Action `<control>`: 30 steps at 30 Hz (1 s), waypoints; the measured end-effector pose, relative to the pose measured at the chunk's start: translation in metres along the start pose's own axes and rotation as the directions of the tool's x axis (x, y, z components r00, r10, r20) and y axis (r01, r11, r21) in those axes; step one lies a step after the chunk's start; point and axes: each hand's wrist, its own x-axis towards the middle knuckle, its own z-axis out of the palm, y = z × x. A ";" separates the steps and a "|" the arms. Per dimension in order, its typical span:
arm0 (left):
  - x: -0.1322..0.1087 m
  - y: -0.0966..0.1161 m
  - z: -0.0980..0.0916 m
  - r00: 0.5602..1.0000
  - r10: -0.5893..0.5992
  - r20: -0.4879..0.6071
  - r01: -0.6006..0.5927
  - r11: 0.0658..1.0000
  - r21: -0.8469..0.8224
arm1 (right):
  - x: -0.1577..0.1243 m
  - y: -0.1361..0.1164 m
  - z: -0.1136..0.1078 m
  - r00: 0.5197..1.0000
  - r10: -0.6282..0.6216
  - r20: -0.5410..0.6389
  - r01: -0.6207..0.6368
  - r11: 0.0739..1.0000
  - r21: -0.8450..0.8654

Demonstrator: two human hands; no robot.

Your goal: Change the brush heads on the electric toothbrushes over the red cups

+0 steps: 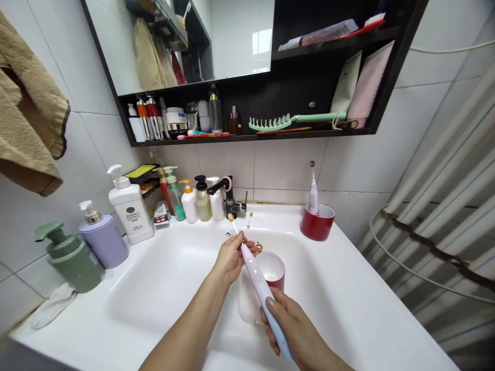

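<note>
Head view, left hand (232, 259), right hand (296, 324), two toothbrushes (260, 283) (313, 193), two red cups (273, 270) (317, 222)

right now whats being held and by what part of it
An electric toothbrush, held by its handle: the right hand grips the lower, blue part, and the left hand holds the upper, pale pink part, below the neck.

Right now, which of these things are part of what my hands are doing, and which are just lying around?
In use:
pale pink and blue electric toothbrush, held by left hand and right hand
red cup, in the basin beside them

Lying around:
second toothbrush in a red holder
lilac pump bottle
green hairbrush
brown towel
</note>
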 end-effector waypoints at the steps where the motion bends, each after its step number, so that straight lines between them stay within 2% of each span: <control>1: -0.001 -0.001 0.001 1.000 -0.006 0.004 0.006 1.000 0.004 | 0.000 -0.001 0.000 1.000 0.006 -0.004 -0.006 1.000 -0.004; 13: -0.006 -0.007 0.008 0.999 0.004 0.036 -0.006 0.999 0.035 | 0.001 0.010 -0.001 0.995 -0.072 -0.067 0.070 0.997 -0.044; 19: -0.007 -0.006 0.009 0.998 -0.021 0.066 0.021 1.000 0.012 | -0.002 0.000 0.002 0.998 0.055 0.038 -0.060 0.985 0.164; 23: -0.009 -0.008 0.010 0.997 0.005 0.083 -0.007 1.000 0.018 | -0.001 0.001 0.001 1.000 -0.003 0.028 -0.001 0.992 0.123; 30: -0.015 0.000 0.022 0.977 0.047 0.208 -0.056 0.998 0.040 | 0.000 0.000 0.006 0.997 -0.081 0.001 0.081 0.996 0.046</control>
